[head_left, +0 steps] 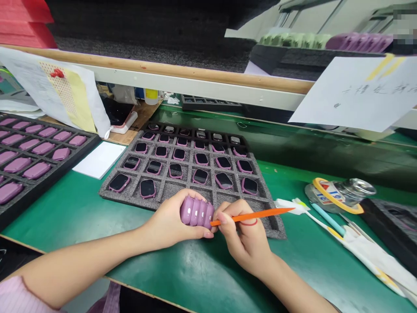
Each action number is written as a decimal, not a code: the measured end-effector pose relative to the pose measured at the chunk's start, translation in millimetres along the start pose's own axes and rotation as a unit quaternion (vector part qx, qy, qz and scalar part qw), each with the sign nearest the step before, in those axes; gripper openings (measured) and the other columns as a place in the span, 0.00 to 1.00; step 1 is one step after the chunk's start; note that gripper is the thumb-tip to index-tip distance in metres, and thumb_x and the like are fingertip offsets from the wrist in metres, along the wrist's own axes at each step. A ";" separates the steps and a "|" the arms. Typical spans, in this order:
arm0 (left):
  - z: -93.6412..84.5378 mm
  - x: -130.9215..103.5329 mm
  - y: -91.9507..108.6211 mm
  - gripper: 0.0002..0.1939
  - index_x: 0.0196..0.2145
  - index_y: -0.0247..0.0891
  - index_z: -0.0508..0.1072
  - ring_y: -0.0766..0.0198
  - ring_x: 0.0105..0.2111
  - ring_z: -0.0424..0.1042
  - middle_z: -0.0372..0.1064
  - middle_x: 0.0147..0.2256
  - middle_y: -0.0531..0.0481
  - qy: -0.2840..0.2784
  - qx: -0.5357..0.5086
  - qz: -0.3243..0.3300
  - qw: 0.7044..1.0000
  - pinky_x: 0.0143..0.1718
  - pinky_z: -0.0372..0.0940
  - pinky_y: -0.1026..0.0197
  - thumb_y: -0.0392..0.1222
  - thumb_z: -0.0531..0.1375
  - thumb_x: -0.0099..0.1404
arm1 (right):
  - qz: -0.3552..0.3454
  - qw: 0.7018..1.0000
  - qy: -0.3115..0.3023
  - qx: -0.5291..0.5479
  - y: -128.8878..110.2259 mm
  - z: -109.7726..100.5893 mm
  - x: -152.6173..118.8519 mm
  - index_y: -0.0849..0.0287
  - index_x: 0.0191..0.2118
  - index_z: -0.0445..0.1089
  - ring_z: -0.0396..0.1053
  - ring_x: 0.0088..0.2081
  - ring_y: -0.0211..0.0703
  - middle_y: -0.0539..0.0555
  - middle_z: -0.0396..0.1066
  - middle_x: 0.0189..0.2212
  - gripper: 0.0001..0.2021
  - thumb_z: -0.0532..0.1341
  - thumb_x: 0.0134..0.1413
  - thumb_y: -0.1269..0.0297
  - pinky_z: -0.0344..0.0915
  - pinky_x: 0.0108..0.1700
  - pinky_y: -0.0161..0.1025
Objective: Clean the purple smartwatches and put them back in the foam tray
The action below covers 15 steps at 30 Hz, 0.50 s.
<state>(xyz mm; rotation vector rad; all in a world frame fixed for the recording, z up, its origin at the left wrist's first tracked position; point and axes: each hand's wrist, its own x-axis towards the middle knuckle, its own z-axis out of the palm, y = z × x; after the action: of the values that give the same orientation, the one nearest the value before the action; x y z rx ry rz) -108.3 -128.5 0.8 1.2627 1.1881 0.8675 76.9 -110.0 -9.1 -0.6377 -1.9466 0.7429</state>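
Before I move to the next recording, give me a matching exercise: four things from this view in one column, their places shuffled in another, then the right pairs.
Things
1. Orange pointed stick
2. Stack of purple watch cases
3. Clear bottle
4. White paper pad

Places
A. On the worktop, to the right of the grey compartment tray
B. In the right hand
C. Between the black tray at left and the grey compartment tray
D. In the left hand

Pairs: 1-B, 2-D, 3-A, 4-C

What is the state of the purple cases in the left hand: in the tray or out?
Out of the tray: the left hand grips the purple cases together in a row, not seated in compartments.
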 end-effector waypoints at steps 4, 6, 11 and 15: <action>-1.4 0.9 0.1 0.29 0.43 0.41 0.68 0.58 0.40 0.73 0.73 0.41 0.51 0.005 -0.001 -0.005 1.000 0.45 0.68 0.55 0.42 0.75 0.45 | -0.011 1.000 0.004 0.024 2.6 1.1 -0.8 0.54 0.36 0.58 0.69 0.28 0.36 0.48 0.65 0.28 0.08 0.50 0.69 0.71 0.67 0.29 0.34; -1.5 1.8 2.2 0.29 0.43 0.41 0.68 0.59 0.38 0.73 0.74 0.40 0.52 0.004 -0.001 -0.004 1.000 0.43 0.70 0.56 0.41 0.75 0.46 | -0.019 0.999 0.009 0.029 4.0 2.4 -0.4 0.54 0.36 0.57 0.68 0.27 0.35 0.47 0.64 0.27 0.08 0.50 0.69 0.71 0.67 0.29 0.34; -1.6 2.0 7.1 0.26 0.43 0.41 0.69 0.58 0.37 0.76 0.75 0.40 0.51 0.014 0.041 0.010 0.999 0.42 0.73 0.57 0.44 0.73 0.48 | -0.018 0.999 0.032 -0.026 4.8 9.8 0.5 0.53 0.37 0.56 0.69 0.27 0.37 0.48 0.65 0.27 0.07 0.47 0.70 0.66 0.69 0.32 0.36; -15.8 12.2 -14.2 0.31 0.47 0.43 0.71 0.47 0.45 0.77 0.77 0.45 0.48 0.061 0.156 0.049 0.985 0.49 0.74 0.49 0.57 0.72 0.48 | -0.022 0.991 0.020 -0.128 13.6 14.1 4.1 0.54 0.33 0.58 0.72 0.29 0.38 0.51 0.69 0.28 0.09 0.51 0.67 0.59 0.72 0.34 0.35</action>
<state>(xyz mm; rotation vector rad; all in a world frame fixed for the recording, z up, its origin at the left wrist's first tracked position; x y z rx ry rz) -122.8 -115.2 -13.9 1.5485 1.4092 0.8618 64.3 -101.2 -22.0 -0.7544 -2.0294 0.4511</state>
